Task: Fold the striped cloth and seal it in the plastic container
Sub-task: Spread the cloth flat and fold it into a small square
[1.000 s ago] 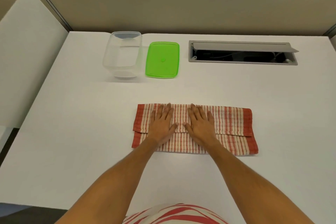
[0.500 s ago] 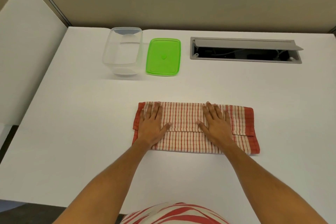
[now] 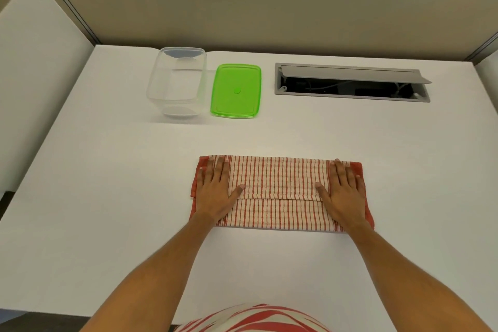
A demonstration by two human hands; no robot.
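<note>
A red-and-cream striped cloth (image 3: 280, 191) lies folded into a long flat band on the white table (image 3: 107, 183), with a fold edge running across its middle. My left hand (image 3: 215, 191) rests flat, palm down, on the cloth's left end. My right hand (image 3: 343, 193) lies flat on its right end. Neither hand grips anything. A clear plastic container (image 3: 176, 81) stands open and without contents at the far left of the table. Its green lid (image 3: 236, 90) lies flat on the table just to the right of it.
A grey cable hatch (image 3: 350, 82) with its flap raised is set into the table at the back right. A beige partition wall (image 3: 242, 3) runs behind the table. A white panel (image 3: 32, 83) stands along the left side.
Both hands have slid outward along the cloth, from side by side at its middle to its two ends. The cloth has stayed flat in place.
</note>
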